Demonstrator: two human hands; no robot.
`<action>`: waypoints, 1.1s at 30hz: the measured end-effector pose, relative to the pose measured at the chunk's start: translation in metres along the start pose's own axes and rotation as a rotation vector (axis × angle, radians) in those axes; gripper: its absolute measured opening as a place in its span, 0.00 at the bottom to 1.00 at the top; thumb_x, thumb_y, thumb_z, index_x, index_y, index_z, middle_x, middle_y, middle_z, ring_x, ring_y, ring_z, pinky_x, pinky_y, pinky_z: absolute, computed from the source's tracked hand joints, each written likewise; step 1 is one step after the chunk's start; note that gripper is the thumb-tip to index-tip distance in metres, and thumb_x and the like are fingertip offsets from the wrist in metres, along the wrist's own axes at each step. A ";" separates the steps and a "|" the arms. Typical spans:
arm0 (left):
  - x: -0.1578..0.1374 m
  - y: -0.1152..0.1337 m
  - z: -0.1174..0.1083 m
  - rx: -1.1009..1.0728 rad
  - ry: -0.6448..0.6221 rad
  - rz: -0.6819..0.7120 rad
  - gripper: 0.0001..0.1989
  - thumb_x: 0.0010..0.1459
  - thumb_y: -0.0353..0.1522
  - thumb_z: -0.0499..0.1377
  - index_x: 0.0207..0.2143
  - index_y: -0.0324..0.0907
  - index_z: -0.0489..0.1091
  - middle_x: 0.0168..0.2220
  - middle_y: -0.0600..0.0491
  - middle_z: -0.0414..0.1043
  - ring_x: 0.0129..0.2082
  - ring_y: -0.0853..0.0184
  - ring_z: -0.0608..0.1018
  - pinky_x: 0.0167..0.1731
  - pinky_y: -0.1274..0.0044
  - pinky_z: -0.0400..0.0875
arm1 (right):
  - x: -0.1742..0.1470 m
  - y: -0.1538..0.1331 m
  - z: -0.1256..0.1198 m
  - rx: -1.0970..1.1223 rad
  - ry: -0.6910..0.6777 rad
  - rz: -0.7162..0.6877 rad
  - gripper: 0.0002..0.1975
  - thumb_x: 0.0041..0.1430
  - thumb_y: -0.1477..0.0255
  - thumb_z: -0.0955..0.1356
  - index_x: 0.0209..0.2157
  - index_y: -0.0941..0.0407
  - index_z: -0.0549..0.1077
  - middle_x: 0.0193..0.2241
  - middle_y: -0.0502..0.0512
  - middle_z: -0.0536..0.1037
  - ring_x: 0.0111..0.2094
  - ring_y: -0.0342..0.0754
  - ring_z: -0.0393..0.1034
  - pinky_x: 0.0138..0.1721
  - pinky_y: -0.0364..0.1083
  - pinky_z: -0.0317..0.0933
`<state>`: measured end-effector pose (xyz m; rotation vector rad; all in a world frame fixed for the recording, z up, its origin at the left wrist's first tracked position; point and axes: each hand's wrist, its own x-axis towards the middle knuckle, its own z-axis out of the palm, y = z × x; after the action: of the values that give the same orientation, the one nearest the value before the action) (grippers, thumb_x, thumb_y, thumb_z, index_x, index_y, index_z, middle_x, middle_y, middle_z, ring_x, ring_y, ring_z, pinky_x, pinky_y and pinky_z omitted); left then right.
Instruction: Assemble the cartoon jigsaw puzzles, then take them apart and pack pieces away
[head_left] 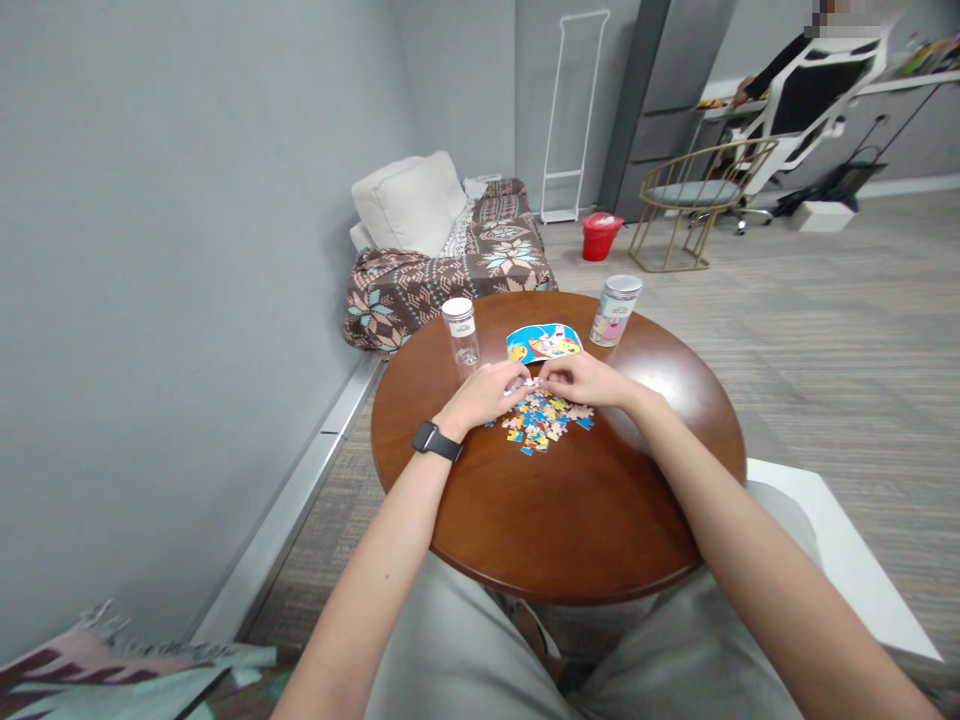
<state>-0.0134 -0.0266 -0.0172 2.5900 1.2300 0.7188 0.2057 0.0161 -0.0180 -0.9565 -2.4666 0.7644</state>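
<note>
A pile of small jigsaw puzzle pieces (541, 425) lies near the middle of the round brown table (570, 520). At the pile's far edge, my left hand (491, 390) is closed, thumb and fingers together on a puzzle piece. Just across from it, my right hand (581, 378) pinches at a piece too, its fingertips almost meeting the left ones. The pieces between the fingers are small and partly hidden. Beyond both hands lies a colourful picture card (544, 342) with a blue background.
A clear jar with a white lid (461, 332) stands at the table's far left, a printed canister (616, 312) at the far right. Behind are a blanket-covered sofa (480, 255), a red bin (600, 238) and a gold-framed chair (694, 195). A person sits at the back right.
</note>
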 end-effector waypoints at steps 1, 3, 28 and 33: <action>0.000 0.000 0.000 -0.002 0.001 0.004 0.09 0.64 0.37 0.56 0.39 0.40 0.70 0.31 0.53 0.71 0.31 0.67 0.72 0.34 0.76 0.63 | 0.000 0.000 0.000 0.009 0.000 0.000 0.11 0.55 0.66 0.65 0.33 0.59 0.75 0.20 0.49 0.70 0.23 0.42 0.60 0.28 0.43 0.53; 0.000 0.000 0.000 -0.006 0.002 0.011 0.09 0.64 0.36 0.56 0.38 0.40 0.70 0.31 0.53 0.71 0.31 0.67 0.73 0.34 0.76 0.63 | 0.000 -0.001 0.001 0.028 0.004 -0.012 0.12 0.55 0.66 0.65 0.36 0.59 0.75 0.20 0.48 0.70 0.23 0.42 0.60 0.28 0.43 0.54; 0.001 -0.006 0.004 -0.008 -0.004 0.028 0.11 0.62 0.39 0.59 0.32 0.40 0.69 0.30 0.53 0.71 0.31 0.67 0.73 0.34 0.76 0.64 | 0.000 -0.002 0.003 0.053 0.010 -0.033 0.13 0.57 0.64 0.65 0.34 0.59 0.74 0.18 0.47 0.68 0.21 0.41 0.57 0.26 0.42 0.51; 0.001 -0.005 0.004 0.013 -0.027 0.024 0.11 0.64 0.36 0.56 0.30 0.40 0.69 0.30 0.53 0.70 0.31 0.68 0.72 0.34 0.77 0.63 | 0.001 -0.001 0.005 0.042 0.011 -0.052 0.13 0.58 0.64 0.64 0.32 0.59 0.76 0.18 0.47 0.67 0.21 0.41 0.56 0.25 0.42 0.50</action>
<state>-0.0142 -0.0219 -0.0224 2.6211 1.2016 0.6805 0.2019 0.0150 -0.0212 -0.8759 -2.4457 0.7890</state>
